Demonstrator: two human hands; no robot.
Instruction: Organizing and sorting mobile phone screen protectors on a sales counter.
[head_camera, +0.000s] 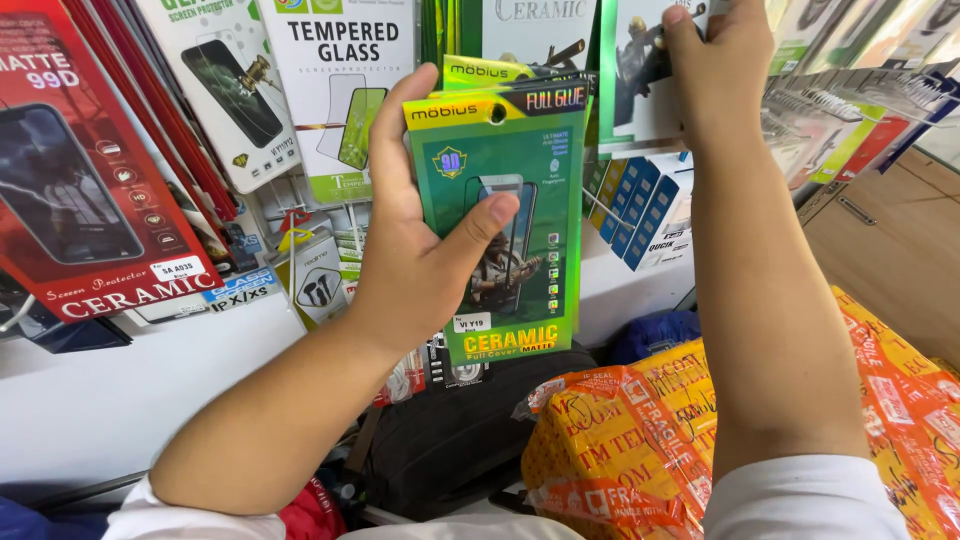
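My left hand grips a small stack of flat green screen-protector packs with yellow tops, held upright in the middle of the view, thumb across the front. My right hand reaches up to the top of the view and pinches a green-edged pack hanging on the display wall. Both forearms rise from white sleeves at the bottom edge.
Many hanging packs cover the wall: red ones at left, white ones centre, blue ones behind my right arm. A parcel wrapped in orange and yellow tape and a black bag lie below. A white shelf ledge runs across.
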